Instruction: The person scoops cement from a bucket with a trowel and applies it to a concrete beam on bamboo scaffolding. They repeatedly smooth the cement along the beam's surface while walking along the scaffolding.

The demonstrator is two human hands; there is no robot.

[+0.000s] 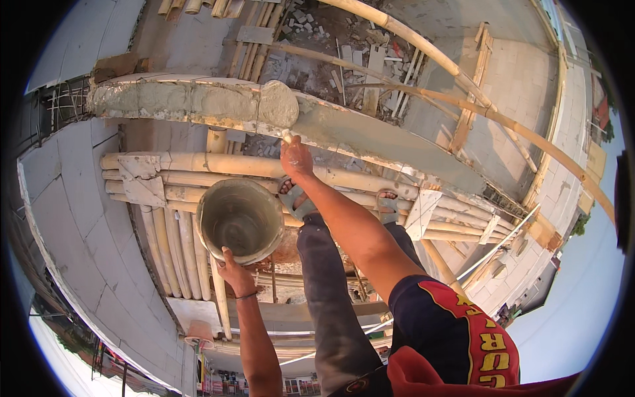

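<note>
My left hand [235,273] is closed on the near rim of a round bucket [268,247], its thumb hooked over the edge. The bucket's inside is coated with grey mortar, and it is tilted so that I look down into it. Ahead of it, my right hand [296,159] is wrapped round the pale handle of a trowel [287,136]. The trowel's rounded, mortar-covered end [278,106] lies against the top of a long concrete beam [377,142]. Rough wet mortar [178,99] covers the beam to the left; the surface to the right looks smoother.
My sandalled feet [301,202] stand on bamboo poles [218,162] laid as scaffolding. Large bamboo poles [489,119] cross beyond the beam at the right. Rubble [301,26] lies far below. Block walls [79,192] rise at both sides. Rebar [59,106] sticks out at the beam's left end.
</note>
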